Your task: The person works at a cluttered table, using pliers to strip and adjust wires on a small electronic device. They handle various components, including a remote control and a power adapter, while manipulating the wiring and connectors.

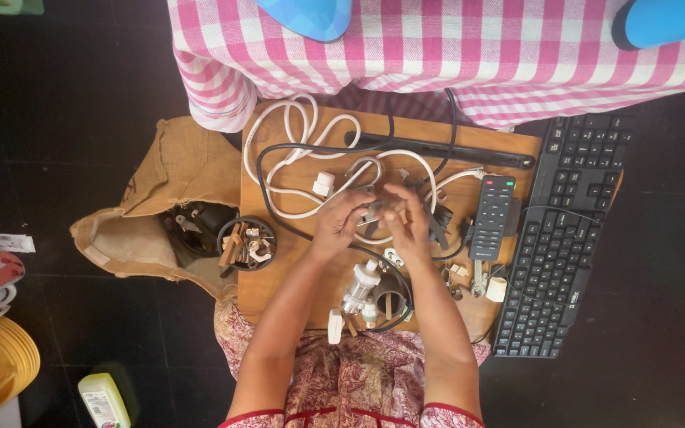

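both hands, left hand point(341, 222) and right hand point(407, 220), pinch a small metal part point(374, 211) mid-board; it could slip into the cables point(311, 158).

Wooden board point(279, 277) at frame centre, cables point(303, 150) coiled on its upper part. Remote point(491, 215) laid on board's right side — keyboard point(568, 238) just right of it. Small round tin point(246, 243) at board's left edge; sack point(160, 206) further left. Both hands point(374, 222) met at centre, above cables.
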